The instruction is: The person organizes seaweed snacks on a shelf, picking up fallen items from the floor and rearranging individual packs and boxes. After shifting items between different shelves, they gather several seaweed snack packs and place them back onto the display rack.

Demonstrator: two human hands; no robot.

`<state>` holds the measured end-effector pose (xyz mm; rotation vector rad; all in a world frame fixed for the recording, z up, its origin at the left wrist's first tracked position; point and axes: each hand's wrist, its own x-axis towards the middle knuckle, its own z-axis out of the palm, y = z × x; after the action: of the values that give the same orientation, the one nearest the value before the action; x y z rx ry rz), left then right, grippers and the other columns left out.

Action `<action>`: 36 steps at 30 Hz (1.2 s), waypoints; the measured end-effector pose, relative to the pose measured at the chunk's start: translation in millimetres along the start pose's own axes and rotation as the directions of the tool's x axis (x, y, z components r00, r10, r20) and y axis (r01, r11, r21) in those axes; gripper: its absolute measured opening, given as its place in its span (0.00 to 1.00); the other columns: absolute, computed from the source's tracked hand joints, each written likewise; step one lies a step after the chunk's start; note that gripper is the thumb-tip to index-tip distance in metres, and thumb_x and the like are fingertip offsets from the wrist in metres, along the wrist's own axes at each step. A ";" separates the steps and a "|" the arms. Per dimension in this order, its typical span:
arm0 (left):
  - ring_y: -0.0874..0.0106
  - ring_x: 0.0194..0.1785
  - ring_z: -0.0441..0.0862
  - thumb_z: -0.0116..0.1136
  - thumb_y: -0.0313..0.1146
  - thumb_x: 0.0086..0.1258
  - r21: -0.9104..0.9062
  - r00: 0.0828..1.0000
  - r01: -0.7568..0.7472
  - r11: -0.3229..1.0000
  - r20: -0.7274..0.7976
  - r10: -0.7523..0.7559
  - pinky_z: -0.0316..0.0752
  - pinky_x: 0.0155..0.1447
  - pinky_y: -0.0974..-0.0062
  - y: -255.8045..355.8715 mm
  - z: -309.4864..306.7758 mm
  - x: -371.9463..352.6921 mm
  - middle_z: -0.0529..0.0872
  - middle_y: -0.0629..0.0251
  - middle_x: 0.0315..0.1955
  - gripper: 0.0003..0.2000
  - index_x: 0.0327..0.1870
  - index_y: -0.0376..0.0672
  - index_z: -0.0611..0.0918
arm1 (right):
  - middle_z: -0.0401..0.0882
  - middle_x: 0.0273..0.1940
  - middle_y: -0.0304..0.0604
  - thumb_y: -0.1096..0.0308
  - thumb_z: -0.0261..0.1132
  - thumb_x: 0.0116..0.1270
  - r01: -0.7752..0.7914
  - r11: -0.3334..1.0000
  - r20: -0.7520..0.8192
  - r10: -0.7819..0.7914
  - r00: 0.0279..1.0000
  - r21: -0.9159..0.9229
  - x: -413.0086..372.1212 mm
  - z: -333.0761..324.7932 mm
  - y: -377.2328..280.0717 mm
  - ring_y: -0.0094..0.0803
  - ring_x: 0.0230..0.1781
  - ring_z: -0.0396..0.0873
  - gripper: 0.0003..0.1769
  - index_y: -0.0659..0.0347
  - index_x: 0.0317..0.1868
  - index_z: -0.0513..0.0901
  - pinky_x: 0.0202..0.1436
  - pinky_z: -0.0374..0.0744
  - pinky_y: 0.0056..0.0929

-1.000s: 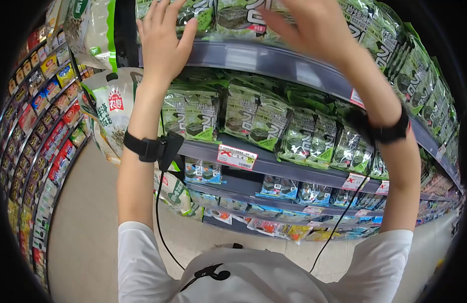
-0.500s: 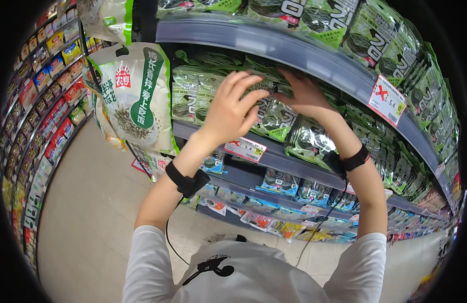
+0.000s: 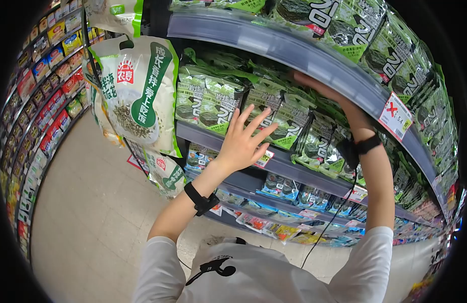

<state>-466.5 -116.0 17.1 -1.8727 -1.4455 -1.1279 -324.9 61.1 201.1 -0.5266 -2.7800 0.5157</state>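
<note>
My left hand is open, its fingers spread against the lower front of the green seaweed packs on the middle shelf. Those packs stand upright in a row, with more packed behind them. My right hand reaches in over the packs, deep under the upper shelf. Its fingers are in shadow and mostly hidden, so whether they hold anything does not show. Beside the left end of the row hangs a large white and green bag with a picture of a rice bowl.
The upper shelf edge, carrying a price tag, runs just above my right forearm. Blue seaweed packs fill a lower shelf. Across the tiled floor stands another stocked shelf.
My left hand has dropped from the pack tops to their lower fronts, its fingers spreading. My right hand has gone deeper under the upper shelf. The view has shifted slightly.
</note>
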 end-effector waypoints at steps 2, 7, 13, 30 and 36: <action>0.48 0.70 0.51 0.60 0.36 0.59 -0.011 1.000 0.013 1.000 0.021 -0.013 0.49 0.68 0.40 -1.1 0.7 -5.8 0.60 0.62 0.68 0.25 0.60 0.56 0.73 | 0.79 0.50 0.43 0.54 0.63 0.65 0.006 0.990 -0.022 -0.009 1.000 -0.143 15.4 -5.0 -3.2 0.32 0.49 0.76 0.21 0.55 0.54 0.78 0.52 0.74 0.32; 0.48 0.70 0.52 0.60 0.34 0.58 -0.019 0.999 0.033 0.999 -0.024 -0.034 0.49 0.69 0.44 -0.1 -6.5 -18.1 0.62 0.58 0.67 0.23 0.58 0.53 0.75 | 0.80 0.49 0.42 0.53 0.63 0.64 -0.004 0.905 -0.064 -0.025 0.998 -0.426 47.1 5.6 -0.9 0.33 0.48 0.77 0.21 0.55 0.53 0.79 0.51 0.74 0.33; 0.48 0.70 0.53 0.60 0.31 0.57 0.026 0.986 0.143 0.989 -0.091 -0.140 0.49 0.69 0.45 -3.7 -17.7 -23.5 0.63 0.55 0.66 0.23 0.57 0.49 0.75 | 0.80 0.46 0.42 0.51 0.64 0.62 -0.003 0.848 -0.087 -0.051 0.995 -0.531 51.8 20.0 3.9 0.33 0.46 0.78 0.22 0.54 0.52 0.80 0.50 0.75 0.34; 0.45 0.72 0.45 0.66 0.43 0.55 0.117 0.993 0.122 0.986 -0.013 -0.121 0.37 0.69 0.38 9.9 -2.9 -6.8 0.56 0.59 0.70 0.32 0.64 0.57 0.69 | 0.81 0.42 0.42 0.47 0.63 0.60 -0.080 0.833 -0.352 -0.142 0.925 -0.548 5.2 -1.1 56.1 0.38 0.43 0.79 0.23 0.56 0.48 0.81 0.48 0.76 0.37; 0.44 0.73 0.40 0.65 0.43 0.56 0.179 0.975 0.211 0.961 0.030 -0.219 0.33 0.68 0.34 12.1 -8.6 3.5 0.54 0.59 0.71 0.30 0.63 0.58 0.71 | 0.80 0.46 0.43 0.53 0.62 0.63 -0.231 0.820 -0.374 0.022 0.927 -0.524 -84.7 -38.7 84.7 0.37 0.46 0.78 0.21 0.58 0.50 0.79 0.51 0.75 0.35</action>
<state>-457.3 -124.7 25.6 -1.6636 -1.7512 -1.0188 -211.0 112.7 187.0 -0.8398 -2.5146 -0.3768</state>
